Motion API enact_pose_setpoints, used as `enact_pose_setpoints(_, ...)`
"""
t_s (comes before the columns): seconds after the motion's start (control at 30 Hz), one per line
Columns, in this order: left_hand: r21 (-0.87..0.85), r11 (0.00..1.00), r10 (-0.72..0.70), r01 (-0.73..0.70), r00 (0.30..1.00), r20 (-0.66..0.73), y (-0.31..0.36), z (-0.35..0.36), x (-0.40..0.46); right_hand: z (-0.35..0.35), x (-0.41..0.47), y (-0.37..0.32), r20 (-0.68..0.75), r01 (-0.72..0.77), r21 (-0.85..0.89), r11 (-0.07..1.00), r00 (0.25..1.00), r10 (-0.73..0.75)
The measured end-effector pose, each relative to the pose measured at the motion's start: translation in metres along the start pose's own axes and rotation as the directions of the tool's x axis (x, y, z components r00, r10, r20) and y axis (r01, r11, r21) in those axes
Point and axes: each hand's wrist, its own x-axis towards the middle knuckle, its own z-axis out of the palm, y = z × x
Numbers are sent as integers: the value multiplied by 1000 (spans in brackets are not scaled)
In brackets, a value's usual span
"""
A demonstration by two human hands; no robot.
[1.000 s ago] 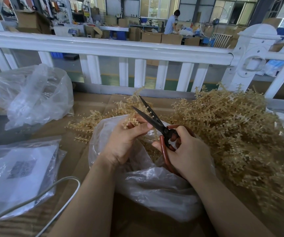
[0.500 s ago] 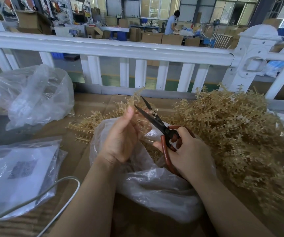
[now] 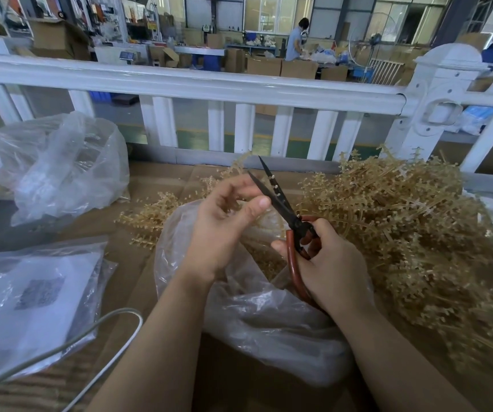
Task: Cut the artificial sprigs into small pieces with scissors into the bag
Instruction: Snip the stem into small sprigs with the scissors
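Head view: right hand (image 3: 327, 264) grips the red-handled scissors (image 3: 287, 217), blades parted, over the open clear plastic bag (image 3: 257, 316). Left hand (image 3: 224, 221) has curled fingers; whether they pinch a sprig cannot be told. Uncut tan sprigs (image 3: 411, 227) lie heaped just right of the bag. Good practice: feed short lengths above the bag mouth, fingertips back from the blades.

We saw a brown cardboard-covered table (image 3: 162, 185) carrying a big heap of tan plastic sprigs (image 3: 411, 233), an open clear plastic bag (image 3: 269, 322), two more clear bags (image 3: 61, 168) (image 3: 31, 298) and a white cable (image 3: 114, 319).
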Motion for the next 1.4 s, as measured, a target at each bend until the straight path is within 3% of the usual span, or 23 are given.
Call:
enact_pose_setpoints(0.23,-210,976,-53,65,997,63,-8,-4,0,-3,0,-4,20,63,-29,998,998,-62)
enact_pose_setpoints(0.43,-209,975,-52,79,990,132,-6,-5,-2,-2,1,-3,42,68,-71,995,997,-65)
enact_pose_setpoints(0.9,-222,970,-83,103,992,97,-5,-5,-3,0,4,-2,31,86,-128,988,996,-83)
enact_pose_setpoints(1.4,-256,957,-106,140,984,142,-11,-9,-1,0,1,0,25,71,-75,995,997,-69)
